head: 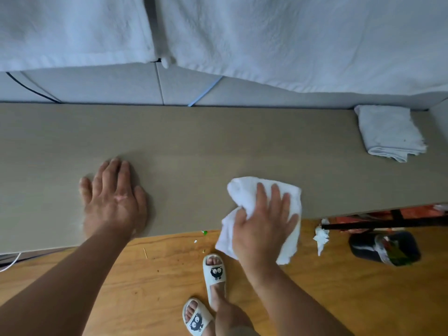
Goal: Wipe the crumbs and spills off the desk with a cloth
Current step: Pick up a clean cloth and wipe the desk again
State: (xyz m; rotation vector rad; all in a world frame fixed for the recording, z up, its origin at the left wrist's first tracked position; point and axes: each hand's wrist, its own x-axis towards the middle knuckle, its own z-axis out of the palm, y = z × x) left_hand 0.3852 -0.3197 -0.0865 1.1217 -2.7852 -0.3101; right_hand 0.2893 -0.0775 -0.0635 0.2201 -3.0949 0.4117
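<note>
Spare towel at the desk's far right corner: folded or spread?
Folded: the towel lies as a rectangle on the desk, layered edges showing.

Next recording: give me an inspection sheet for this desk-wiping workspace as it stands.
Surface: desk, grey-brown top; no crumbs or spills discernible on it.
Job's things: white cloth at the near edge, partly hanging over it.
Clutter: folded towel at the desk's far right; crumpled tissue, dark bin and small bits on the wooden floor.
Hands: left hand flat on the desk, fingers straight; right hand presses on the cloth, fingers spread.
Cables: white cable at lower left; dark cable and blue cord on the panel behind the desk.
Surroundings: white bedding above the panel; slippers on the person's feet.
</note>
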